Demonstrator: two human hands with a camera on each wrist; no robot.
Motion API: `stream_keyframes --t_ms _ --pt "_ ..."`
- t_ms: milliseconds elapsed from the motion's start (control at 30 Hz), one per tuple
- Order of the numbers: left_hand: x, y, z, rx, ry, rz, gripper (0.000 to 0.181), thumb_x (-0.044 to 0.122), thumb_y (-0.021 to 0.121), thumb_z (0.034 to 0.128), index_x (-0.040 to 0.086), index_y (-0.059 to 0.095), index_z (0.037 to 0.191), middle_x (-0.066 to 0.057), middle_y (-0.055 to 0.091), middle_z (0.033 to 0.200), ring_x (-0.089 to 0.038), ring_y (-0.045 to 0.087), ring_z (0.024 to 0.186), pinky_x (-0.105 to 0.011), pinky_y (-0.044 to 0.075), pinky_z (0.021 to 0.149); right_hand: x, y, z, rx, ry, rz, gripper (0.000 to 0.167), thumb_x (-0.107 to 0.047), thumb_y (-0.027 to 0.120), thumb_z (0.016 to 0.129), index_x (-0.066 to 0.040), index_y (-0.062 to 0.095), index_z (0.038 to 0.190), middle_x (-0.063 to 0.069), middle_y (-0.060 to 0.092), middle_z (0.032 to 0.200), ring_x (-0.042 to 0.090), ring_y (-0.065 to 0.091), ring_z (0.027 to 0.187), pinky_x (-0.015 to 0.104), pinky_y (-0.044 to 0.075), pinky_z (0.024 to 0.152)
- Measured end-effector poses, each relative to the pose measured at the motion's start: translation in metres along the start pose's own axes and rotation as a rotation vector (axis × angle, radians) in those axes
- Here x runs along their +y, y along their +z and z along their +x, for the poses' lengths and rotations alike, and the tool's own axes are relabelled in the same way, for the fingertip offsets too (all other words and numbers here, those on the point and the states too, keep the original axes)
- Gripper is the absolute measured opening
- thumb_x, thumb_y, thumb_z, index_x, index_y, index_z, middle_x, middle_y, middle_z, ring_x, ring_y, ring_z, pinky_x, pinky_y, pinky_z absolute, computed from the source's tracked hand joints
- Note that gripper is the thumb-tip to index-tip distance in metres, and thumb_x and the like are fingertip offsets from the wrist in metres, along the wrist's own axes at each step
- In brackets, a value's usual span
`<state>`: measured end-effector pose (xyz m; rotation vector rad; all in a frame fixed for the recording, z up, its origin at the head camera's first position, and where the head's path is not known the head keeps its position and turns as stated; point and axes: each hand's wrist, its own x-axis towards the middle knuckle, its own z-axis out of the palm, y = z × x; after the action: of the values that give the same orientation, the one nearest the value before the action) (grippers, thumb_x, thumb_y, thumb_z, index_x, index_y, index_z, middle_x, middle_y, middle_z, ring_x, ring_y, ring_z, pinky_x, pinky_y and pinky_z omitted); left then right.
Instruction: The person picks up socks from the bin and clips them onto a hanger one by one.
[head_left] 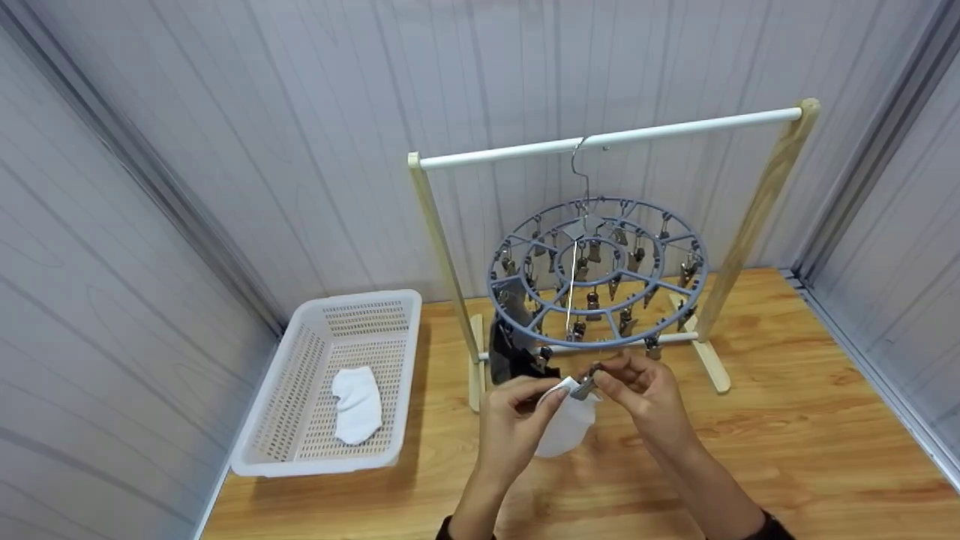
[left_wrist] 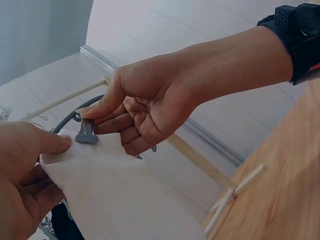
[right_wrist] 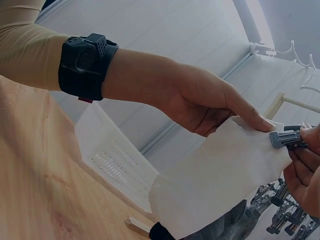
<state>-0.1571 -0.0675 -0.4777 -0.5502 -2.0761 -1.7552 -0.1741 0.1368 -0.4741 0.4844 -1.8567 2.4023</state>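
Note:
Between finger and thumb, my left hand (head_left: 510, 427) pinches the top edge of a white sock (head_left: 566, 433). The right hand (head_left: 651, 401) pinches the upper end of a metal clip (head_left: 583, 388) at the front of a round blue-grey clip hanger (head_left: 600, 345). In the left wrist view the clip (left_wrist: 87, 132) sits over the top edge of the sock (left_wrist: 120, 195). The sock's rounded end hangs down in the right wrist view, and the clip (right_wrist: 284, 139) lies close to the left thumb.
A wooden stand with a white bar (head_left: 495, 154) carries the hanger, with several metal clips around its rings. Dark grey and black fabric (head_left: 510, 349) hangs at its left side. To the left, a white basket (head_left: 411, 330) holds another white sock (head_left: 358, 405).

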Motion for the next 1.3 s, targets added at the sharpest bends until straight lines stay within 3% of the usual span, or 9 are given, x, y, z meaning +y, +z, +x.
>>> stream_keyframes --t_ms 233,500,600,933,1133,1300 --pt "0.0 0.001 0.0 -0.008 0.007 0.007 0.012 0.019 0.081 0.096 0.012 0.085 0.105 -0.001 0.079 0.094 -0.01 0.071 0.081 -0.027 0.062 0.069 0.0 -0.002 0.0 -0.021 0.002 -0.004 0.017 0.008 0.067 0.098 0.02 0.058 0.108 0.025 0.076 0.104 0.024 0.077 0.095 0.034 0.062 0.089" --pt "0.0 0.001 -0.001 -0.014 0.002 0.006 0.012 0.018 0.08 0.0967 0.01 0.084 0.105 0.0 0.078 0.094 -0.012 0.074 0.081 -0.03 0.064 0.071 0.0 -0.007 0.002 -0.1 -0.007 -0.022 0.021 0.002 0.067 0.101 0.016 0.059 0.115 0.031 0.073 0.11 0.024 0.076 0.098 0.035 0.062 0.088" --pt "0.001 0.0 -0.001 -0.02 0.005 0.012 0.013 0.018 0.079 0.0972 0.009 0.084 0.105 -0.001 0.078 0.095 -0.013 0.075 0.083 -0.031 0.064 0.073 0.0 -0.007 0.004 -0.105 -0.005 -0.039 0.022 0.002 0.068 0.1 0.016 0.06 0.116 0.031 0.073 0.11 0.024 0.076 0.098 0.034 0.062 0.087" --pt "0.004 -0.014 0.001 -0.039 -0.024 0.043 0.014 0.02 0.08 0.0973 0.01 0.084 0.105 0.002 0.079 0.096 -0.01 0.073 0.08 -0.029 0.063 0.069 -0.007 -0.011 0.007 -0.051 0.029 -0.153 0.03 0.002 0.069 0.1 0.015 0.064 0.126 0.012 0.075 0.117 0.022 0.074 0.105 0.034 0.061 0.09" --pt "0.006 -0.027 0.001 -0.014 -0.023 0.068 0.011 0.019 0.08 0.0967 0.012 0.084 0.105 0.001 0.079 0.095 -0.013 0.073 0.079 -0.029 0.063 0.07 -0.014 -0.018 0.008 -0.092 0.015 -0.134 0.028 0.0 0.067 0.102 0.016 0.063 0.124 0.013 0.077 0.11 0.023 0.076 0.095 0.038 0.062 0.089" --pt "0.008 -0.035 0.002 -0.005 -0.044 0.073 0.011 0.019 0.081 0.0964 0.011 0.084 0.104 0.0 0.079 0.095 -0.015 0.075 0.08 -0.03 0.063 0.072 -0.02 -0.022 0.007 -0.062 0.003 -0.159 0.017 0.0 0.068 0.102 0.011 0.068 0.115 0.014 0.078 0.101 0.021 0.075 0.087 0.035 0.063 0.084"
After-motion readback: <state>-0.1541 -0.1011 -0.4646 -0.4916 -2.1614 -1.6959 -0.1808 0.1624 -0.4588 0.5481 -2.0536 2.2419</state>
